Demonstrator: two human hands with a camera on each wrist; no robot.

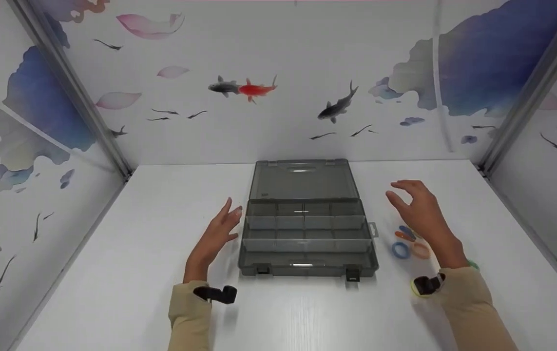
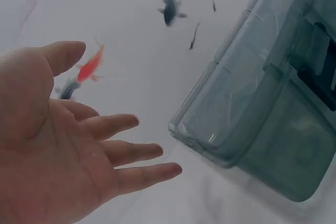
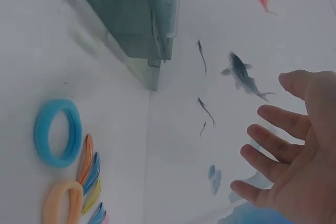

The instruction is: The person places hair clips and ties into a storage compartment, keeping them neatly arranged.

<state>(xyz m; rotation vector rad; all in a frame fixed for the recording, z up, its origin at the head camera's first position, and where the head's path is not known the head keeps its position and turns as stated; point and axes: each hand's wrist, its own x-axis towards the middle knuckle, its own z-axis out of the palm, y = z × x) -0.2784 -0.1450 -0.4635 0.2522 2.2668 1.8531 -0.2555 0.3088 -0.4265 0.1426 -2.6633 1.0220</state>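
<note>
Flanking the grey divided case [image 1: 285, 258], both hands are apart from it and hold nothing. To its left, the left hand [image 1: 217, 229] points its fingers away from the body, palm turned toward the case, thumb and loosely spread fingers well separated. To its right, the right hand [image 1: 419, 209] is raised, wrist bent toward the case, fingers gently bowed and spread, thumb apart. The case lies on the white table [image 1: 278, 312], its lid [image 1: 302, 180] laid back. Right of the case, below the right hand, are a blue ring [image 3: 44, 137] and an orange ring [image 3: 52, 203].
</note>
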